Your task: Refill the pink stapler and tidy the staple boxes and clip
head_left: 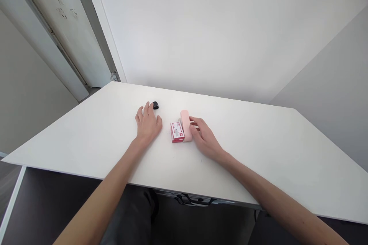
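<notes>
A pink stapler (186, 125) lies on the white table in front of me. Against its left side sits a small red and white box (177, 131), apparently stacked on another red one. My right hand (205, 138) is at the stapler's right side, fingers loosely curved and apart, the fingertips and thumb touching or very near its edge. To the left, my left hand (148, 124) rests palm down on the tabletop with its fingers spread. Just beyond those fingers is a small black object (155, 105), partly hidden by them; its kind cannot be made out.
The white table (258, 141) has a back edge along a white wall (201, 26). At the upper left stands a door frame (106, 26). Below the front edge, black handles or cables (195, 200) show in the dark space near my legs.
</notes>
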Action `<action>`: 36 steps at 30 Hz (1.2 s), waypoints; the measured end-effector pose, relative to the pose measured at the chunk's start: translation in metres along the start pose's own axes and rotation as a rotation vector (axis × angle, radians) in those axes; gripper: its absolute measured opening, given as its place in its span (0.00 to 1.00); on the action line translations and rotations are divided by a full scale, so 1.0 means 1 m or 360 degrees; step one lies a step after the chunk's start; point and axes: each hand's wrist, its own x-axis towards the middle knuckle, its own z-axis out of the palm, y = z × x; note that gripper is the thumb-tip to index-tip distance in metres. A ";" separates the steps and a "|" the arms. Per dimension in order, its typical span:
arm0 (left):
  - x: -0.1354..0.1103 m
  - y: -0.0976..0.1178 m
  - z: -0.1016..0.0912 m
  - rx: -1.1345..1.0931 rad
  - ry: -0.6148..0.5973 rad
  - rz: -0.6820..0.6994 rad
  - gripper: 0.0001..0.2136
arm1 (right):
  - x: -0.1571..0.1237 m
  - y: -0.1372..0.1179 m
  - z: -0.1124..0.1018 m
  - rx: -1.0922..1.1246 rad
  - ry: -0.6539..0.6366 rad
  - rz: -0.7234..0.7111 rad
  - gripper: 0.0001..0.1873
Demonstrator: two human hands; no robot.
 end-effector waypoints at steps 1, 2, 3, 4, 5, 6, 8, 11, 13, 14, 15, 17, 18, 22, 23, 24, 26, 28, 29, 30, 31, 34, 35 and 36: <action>0.002 -0.001 0.000 0.0042 -0.0015 0.0026 0.30 | 0.000 0.000 0.000 0.0003 0.0001 -0.0001 0.25; 0.004 -0.001 0.001 0.0072 -0.0027 0.0068 0.29 | 0.001 0.001 0.000 0.0004 0.0002 -0.0001 0.25; 0.004 -0.001 0.001 0.0092 -0.0035 0.0128 0.28 | 0.001 0.002 0.001 0.0003 0.0002 -0.0001 0.25; 0.003 0.000 0.002 0.0100 -0.0041 0.0206 0.27 | 0.002 0.002 0.001 0.0001 0.0002 0.0000 0.25; 0.001 0.000 0.002 0.0094 -0.0053 0.0300 0.27 | 0.002 0.003 0.001 -0.0001 0.0001 0.0002 0.25; -0.001 0.001 0.001 0.0074 -0.0070 0.0402 0.26 | 0.002 0.003 0.001 -0.0003 0.0002 0.0004 0.25; -0.005 0.003 0.000 0.0001 -0.0116 0.0592 0.26 | 0.003 0.003 0.002 -0.0006 0.0005 0.0004 0.25; -0.009 0.005 -0.003 -0.0120 -0.0156 0.0723 0.27 | 0.002 0.003 0.002 -0.0009 0.0002 0.0016 0.25; -0.010 0.006 -0.005 -0.0179 -0.0161 0.0714 0.27 | 0.002 0.003 0.001 -0.0009 -0.0003 0.0018 0.25; -0.010 0.006 -0.005 -0.0203 -0.0162 0.0699 0.27 | 0.002 0.003 0.001 -0.0008 -0.0004 0.0017 0.26; -0.011 0.007 -0.006 -0.0221 -0.0161 0.0687 0.27 | 0.002 0.003 0.001 -0.0009 -0.0005 0.0017 0.26; -0.012 0.008 -0.007 -0.0231 -0.0143 0.0682 0.27 | 0.001 0.002 0.001 -0.0010 -0.0005 0.0018 0.26; -0.012 0.008 -0.007 -0.0219 -0.0123 0.0695 0.27 | 0.001 0.002 0.001 -0.0010 -0.0002 0.0019 0.26; -0.014 0.010 -0.008 -0.0139 -0.0100 0.0769 0.28 | 0.001 0.002 0.001 -0.0004 0.0002 0.0018 0.26; -0.014 0.011 -0.008 -0.0134 -0.0113 0.0778 0.29 | 0.001 0.002 0.001 -0.0005 0.0002 0.0018 0.25; -0.014 0.011 -0.008 -0.0137 -0.0126 0.0780 0.29 | 0.001 0.001 0.001 -0.0006 0.0002 0.0019 0.25; -0.014 0.010 -0.008 -0.0146 -0.0129 0.0765 0.27 | 0.001 0.001 0.001 -0.0005 0.0002 0.0023 0.25; -0.015 0.010 -0.008 -0.0150 -0.0107 0.0732 0.25 | 0.000 0.001 0.001 -0.0001 0.0001 0.0024 0.26; -0.015 0.010 -0.008 -0.0150 -0.0099 0.0721 0.23 | 0.000 0.001 0.001 0.0001 0.0001 0.0024 0.26; -0.015 0.010 -0.008 -0.0150 -0.0093 0.0716 0.21 | 0.000 0.001 0.001 0.0002 0.0001 0.0023 0.26; -0.015 0.010 -0.008 -0.0149 -0.0087 0.0717 0.19 | 0.000 0.001 0.001 -0.0001 0.0003 0.0021 0.26; -0.016 0.010 -0.008 -0.0143 -0.0068 0.0709 0.16 | 0.000 0.002 0.001 -0.0016 0.0004 0.0017 0.26; -0.015 0.010 -0.008 -0.0141 -0.0064 0.0696 0.15 | 0.001 0.003 0.001 -0.0020 0.0004 0.0014 0.26; -0.015 0.010 -0.008 -0.0139 -0.0062 0.0679 0.15 | 0.001 0.003 0.001 -0.0023 0.0004 0.0011 0.26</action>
